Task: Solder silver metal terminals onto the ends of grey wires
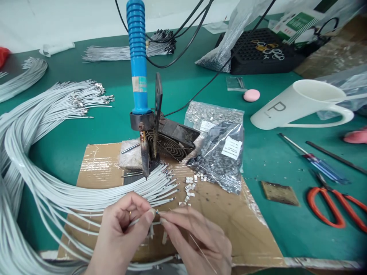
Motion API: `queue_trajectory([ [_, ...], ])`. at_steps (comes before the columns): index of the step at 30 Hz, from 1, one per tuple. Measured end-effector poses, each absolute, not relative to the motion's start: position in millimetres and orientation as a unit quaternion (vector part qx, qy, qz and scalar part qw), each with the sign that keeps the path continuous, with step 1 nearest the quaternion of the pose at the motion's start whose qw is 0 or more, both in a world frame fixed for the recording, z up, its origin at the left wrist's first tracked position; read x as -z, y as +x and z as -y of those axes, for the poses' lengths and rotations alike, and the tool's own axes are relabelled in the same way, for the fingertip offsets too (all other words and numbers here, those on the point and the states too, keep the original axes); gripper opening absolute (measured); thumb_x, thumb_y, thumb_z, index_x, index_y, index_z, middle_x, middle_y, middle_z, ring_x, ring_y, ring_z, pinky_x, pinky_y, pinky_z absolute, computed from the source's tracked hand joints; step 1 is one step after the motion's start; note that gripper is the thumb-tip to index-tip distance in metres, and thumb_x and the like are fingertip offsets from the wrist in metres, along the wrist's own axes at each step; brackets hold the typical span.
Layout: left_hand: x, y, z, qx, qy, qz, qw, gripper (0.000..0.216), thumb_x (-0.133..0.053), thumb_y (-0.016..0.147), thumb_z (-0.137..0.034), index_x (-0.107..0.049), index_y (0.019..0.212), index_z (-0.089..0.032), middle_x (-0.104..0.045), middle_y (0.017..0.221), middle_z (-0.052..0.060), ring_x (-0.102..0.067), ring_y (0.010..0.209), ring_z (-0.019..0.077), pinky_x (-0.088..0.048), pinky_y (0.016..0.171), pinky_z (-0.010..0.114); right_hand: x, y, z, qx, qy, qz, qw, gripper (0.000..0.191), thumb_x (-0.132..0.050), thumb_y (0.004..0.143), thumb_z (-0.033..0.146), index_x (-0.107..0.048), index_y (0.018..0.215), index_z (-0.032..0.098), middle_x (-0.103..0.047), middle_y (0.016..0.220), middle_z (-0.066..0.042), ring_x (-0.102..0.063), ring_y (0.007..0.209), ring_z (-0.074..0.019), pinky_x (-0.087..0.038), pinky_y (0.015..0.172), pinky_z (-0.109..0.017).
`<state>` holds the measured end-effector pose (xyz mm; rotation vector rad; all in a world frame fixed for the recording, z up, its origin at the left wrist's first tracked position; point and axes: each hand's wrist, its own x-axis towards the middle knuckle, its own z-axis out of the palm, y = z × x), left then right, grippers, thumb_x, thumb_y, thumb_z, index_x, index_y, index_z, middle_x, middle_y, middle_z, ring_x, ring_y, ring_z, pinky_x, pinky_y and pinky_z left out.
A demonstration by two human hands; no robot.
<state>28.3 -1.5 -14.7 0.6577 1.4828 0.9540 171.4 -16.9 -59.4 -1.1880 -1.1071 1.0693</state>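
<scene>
My left hand (123, 229) is closed, thumb and forefinger pinching the end of a white cable (156, 212). My right hand (197, 236) meets it there, fingertips pinched together at the cable's tip; the tiny part between them is mostly hidden. A thin, wire-like strand of solder (202, 252) runs through the right hand and out below. Just beyond both hands, a bundle of white cables (134, 191) lies with its ends pointing right. Above the bundle a soldering iron (138, 57) with a blue handle stands tip down in a holder (142, 121).
Small metal pieces (189, 187) lie on the cardboard (235, 229) near bags of parts (220, 152). A fan (172, 139) leans behind the iron. Rightward are a white mug (283, 105), a screwdriver (321, 166), orange-handled pliers (327, 206) and a brown sponge-like pad (279, 193). Cables (17, 152) fill the left.
</scene>
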Motion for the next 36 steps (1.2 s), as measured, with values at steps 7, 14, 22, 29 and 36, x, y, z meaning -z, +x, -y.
queue_trajectory([
  [7,16,29,2,-0.412,0.285,-0.634,0.589,0.026,-0.092,0.069,-0.029,-0.068,0.068,-0.017,-0.054,0.057,-0.007,-0.043,0.053,0.0085,-0.036,0.053,0.019,74,163,36,-0.265,-0.569,0.536,0.565,0.025,-0.079,0.087,0.016,-0.088,0.101,0.035,-0.082,0.082,-0.001,-0.077,0.071,-0.0204,-0.066,0.083,-0.034],
  [14,16,26,2,-0.387,0.284,-0.633,0.607,0.031,-0.093,0.068,-0.032,-0.067,0.067,-0.016,-0.053,0.055,-0.006,-0.038,0.051,0.0074,-0.028,0.052,0.018,67,168,26,-0.368,-0.533,0.496,0.579,0.025,-0.081,0.083,0.009,-0.088,0.092,0.031,-0.078,0.075,0.0,-0.069,0.057,-0.0146,-0.062,0.06,-0.024],
  [22,16,30,4,-0.426,0.28,-0.636,0.579,0.017,-0.09,0.064,-0.017,-0.073,0.064,-0.018,-0.073,0.074,0.002,-0.057,0.058,0.0099,-0.039,0.052,0.016,53,173,12,-0.542,-0.539,0.334,0.552,0.01,-0.084,0.08,0.02,-0.087,0.077,0.029,-0.074,0.07,0.001,-0.06,0.048,-0.0086,-0.052,0.048,-0.017],
  [29,15,34,4,-0.432,0.294,-0.645,0.558,0.016,-0.087,0.062,-0.012,-0.074,0.06,-0.02,-0.072,0.073,0.0,-0.063,0.061,0.0102,-0.044,0.054,0.013,47,173,7,-0.585,-0.523,0.332,0.523,0.01,-0.083,0.08,0.023,-0.088,0.074,0.029,-0.071,0.072,-0.001,-0.052,0.05,-0.0074,-0.046,0.046,-0.016],
  [36,15,35,3,-0.432,0.298,-0.646,0.555,0.014,-0.083,0.062,-0.011,-0.072,0.059,-0.018,-0.071,0.072,-0.001,-0.062,0.059,0.0082,-0.041,0.053,0.013,46,173,6,-0.592,-0.518,0.334,0.519,0.012,-0.082,0.081,0.023,-0.087,0.073,0.032,-0.072,0.072,0.001,-0.052,0.051,-0.0067,-0.046,0.049,-0.016],
])
